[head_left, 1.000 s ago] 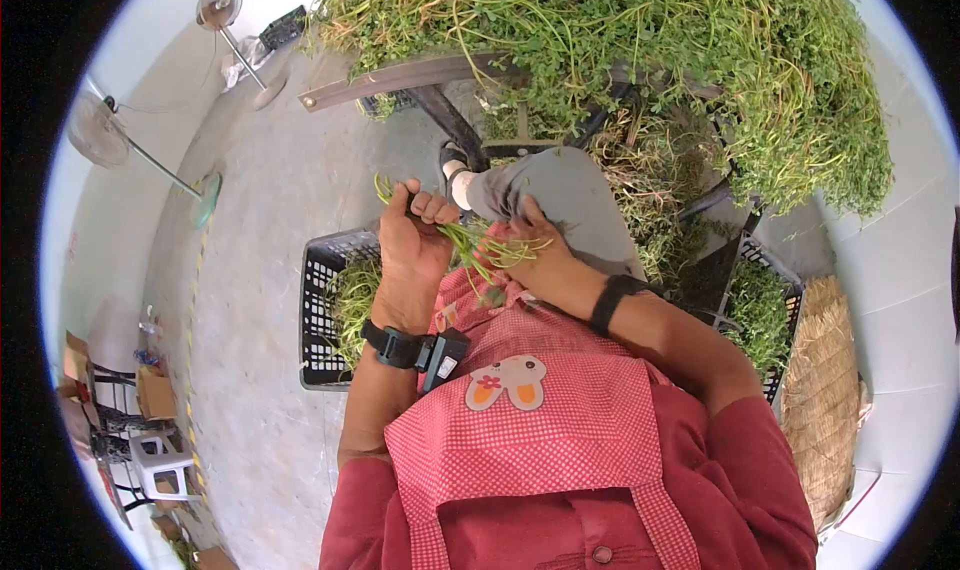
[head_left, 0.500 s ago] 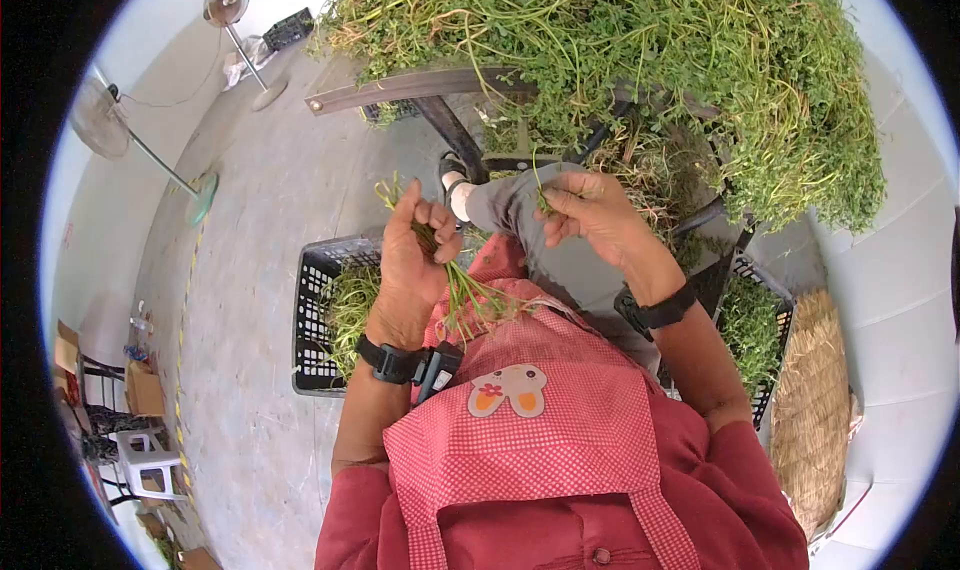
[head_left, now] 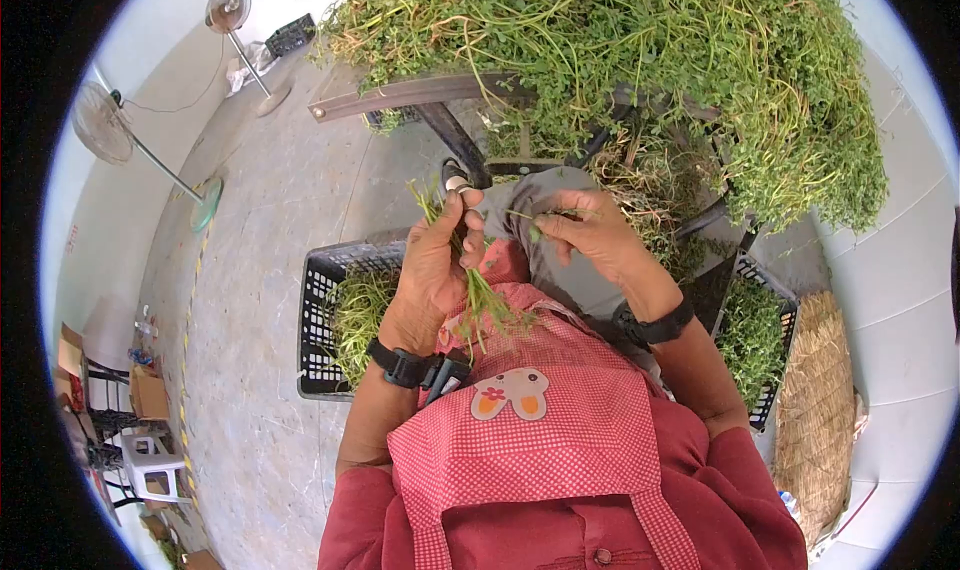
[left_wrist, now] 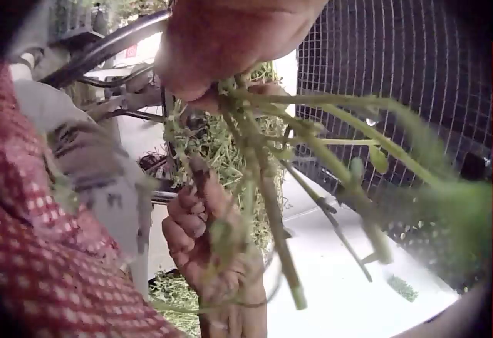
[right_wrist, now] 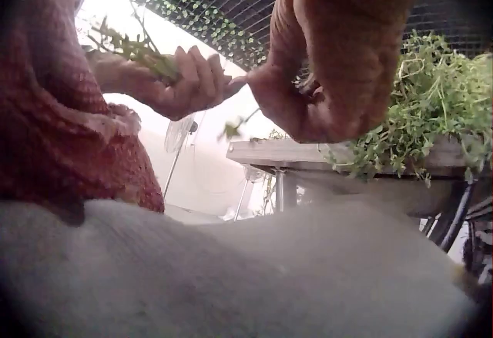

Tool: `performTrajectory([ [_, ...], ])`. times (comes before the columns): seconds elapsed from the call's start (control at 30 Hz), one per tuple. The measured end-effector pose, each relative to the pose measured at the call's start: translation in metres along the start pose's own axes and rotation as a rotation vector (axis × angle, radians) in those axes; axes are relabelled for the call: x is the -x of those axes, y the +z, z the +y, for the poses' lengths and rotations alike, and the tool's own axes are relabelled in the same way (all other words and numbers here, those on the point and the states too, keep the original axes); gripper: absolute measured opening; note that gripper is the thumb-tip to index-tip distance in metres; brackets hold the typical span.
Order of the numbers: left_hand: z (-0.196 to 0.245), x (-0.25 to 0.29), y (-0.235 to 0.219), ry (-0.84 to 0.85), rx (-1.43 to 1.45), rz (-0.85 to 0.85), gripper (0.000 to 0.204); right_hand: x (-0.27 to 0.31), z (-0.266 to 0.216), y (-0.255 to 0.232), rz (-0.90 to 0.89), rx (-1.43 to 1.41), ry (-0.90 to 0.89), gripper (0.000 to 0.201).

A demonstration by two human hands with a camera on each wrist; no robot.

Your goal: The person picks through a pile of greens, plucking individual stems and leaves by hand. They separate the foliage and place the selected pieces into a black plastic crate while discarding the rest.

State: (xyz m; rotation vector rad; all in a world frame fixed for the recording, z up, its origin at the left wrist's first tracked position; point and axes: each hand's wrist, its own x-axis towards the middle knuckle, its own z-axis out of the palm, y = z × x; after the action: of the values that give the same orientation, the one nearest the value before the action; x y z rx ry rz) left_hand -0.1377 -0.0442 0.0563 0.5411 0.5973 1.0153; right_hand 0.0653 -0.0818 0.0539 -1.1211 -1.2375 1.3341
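In the head view, my left hand (head_left: 435, 260) grips a small bunch of leafy green stems (head_left: 486, 308) above the lap. The cut ends and leaves fan out below it, large in the left wrist view, where the stems (left_wrist: 266, 176) hang from under the hand. My right hand (head_left: 600, 235) is a short way to the right, thumb and fingers pinching a thin green sprig (head_left: 522, 215). In the right wrist view a small leaf (right_wrist: 233, 129) of this sprig hangs beside the fingertips, and the left hand (right_wrist: 181, 88) with its bunch is close by.
A large heap of greens (head_left: 600, 40) covers the table in front, spilling over its edge (head_left: 400, 92). Black crates of greens stand on the floor, left (head_left: 320, 320) and right (head_left: 790, 320). Dry stalks (head_left: 645, 185) lie beneath the table. A straw bundle (head_left: 815, 410) is at right.
My right hand has moved from the bunch's lower stems out to the right, drawing a sprig away. The left hand has then shifted slightly rightward with the bunch, whose stems now hang more downward.
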Motion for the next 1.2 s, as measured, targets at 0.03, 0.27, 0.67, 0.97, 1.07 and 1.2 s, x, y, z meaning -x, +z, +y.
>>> performTrajectory([
  [0.03,0.000,0.000,0.001,-0.011,-0.016,0.024,0.025,0.001,-0.002,0.000,0.040,0.129,0.005,0.018],
  [0.27,0.000,-0.002,-0.006,-0.046,0.084,-0.309,0.031,-0.010,0.024,-0.015,0.183,0.294,-0.096,0.028],
  [0.67,-0.002,0.003,0.001,-0.165,0.186,-0.310,0.039,0.003,-0.012,0.005,0.200,0.253,-0.123,0.022],
  [0.97,-0.006,0.011,0.012,-0.210,0.057,-0.465,0.028,0.008,-0.040,0.030,-0.014,0.198,-0.252,0.020],
  [1.07,-0.009,0.006,0.008,-0.226,0.089,-0.536,0.025,0.002,-0.032,0.029,-0.016,0.240,-0.268,0.019],
  [1.2,-0.011,0.007,0.009,-0.271,0.078,-0.497,0.026,0.005,-0.036,0.029,0.003,0.372,-0.220,0.019],
])
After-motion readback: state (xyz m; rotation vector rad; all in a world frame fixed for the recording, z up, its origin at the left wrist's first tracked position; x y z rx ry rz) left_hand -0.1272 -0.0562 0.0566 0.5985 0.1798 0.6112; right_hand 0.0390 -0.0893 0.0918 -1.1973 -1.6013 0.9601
